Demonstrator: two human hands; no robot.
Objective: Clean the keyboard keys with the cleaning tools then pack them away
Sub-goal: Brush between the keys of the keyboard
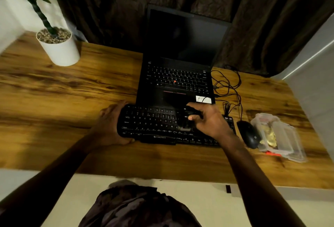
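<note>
Keyboard (pixel 155 123) gripped at its end by left hand (pixel 110 123), fingers curled. Dark tool (pixel 191 112), prob. brush, pinched in right hand (pixel 209 120); light strokes advised.

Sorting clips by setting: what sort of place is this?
Probably a home or office desk: an open laptop, a separate keyboard and mouse on a wooden tabletop, a potted plant.

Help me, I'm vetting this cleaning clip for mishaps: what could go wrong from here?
1. Dirt loosened by the cleaning tool in the right hand may land on the open laptop directly behind the keyboard.
2. That hand works close to the mouse and loose cables; a wide stroke might knock or snag them.
</note>
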